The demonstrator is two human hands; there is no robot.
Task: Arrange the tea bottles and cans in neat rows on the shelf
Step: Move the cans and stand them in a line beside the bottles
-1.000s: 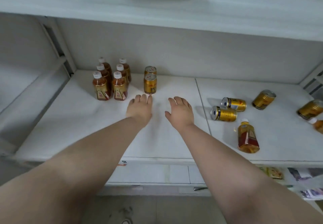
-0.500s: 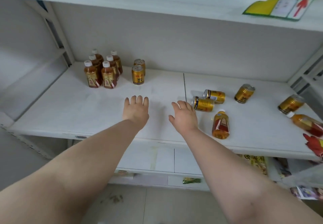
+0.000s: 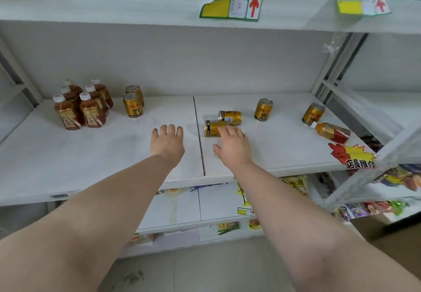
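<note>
on the white shelf (image 3: 91, 155), six tea bottles (image 3: 79, 105) stand upright at the back left in two neat rows of three, white caps up, with two gold cans (image 3: 134, 102) upright just beside them to the right, one behind the other. the rest of the stock lies scattered on the right half, past the seam (image 3: 198, 136) that splits the shelf board. two cans lie on their sides close together: the nearer fallen can (image 3: 213, 128) just right of the seam and the farther fallen can (image 3: 230, 116) right behind it. further right an upright can (image 3: 263, 109) stands alone, and a tilted can (image 3: 313, 114) leans near the right frame, with one fallen bottle (image 3: 331, 131) lying on its side just in front of it, cap pointing left. the left hand (image 3: 167, 142) reaches over the shelf left of the seam, palm down, fingers spread and relaxed, holding nothing. the right hand (image 3: 231, 147) is also open, palm down, thumb out to the left; its fingertips (image 3: 224, 130) overlap the nearer fallen can, though whether they actually touch it cannot be told, and nothing is grasped. a red and yellow promo sticker (image 3: 353, 155) hangs at the shelf's right front corner, and a green-edged price tag (image 3: 232, 5) with a red arrow sits on the shelf above. snack packets (image 3: 296, 184) show on the lower shelves.
</note>
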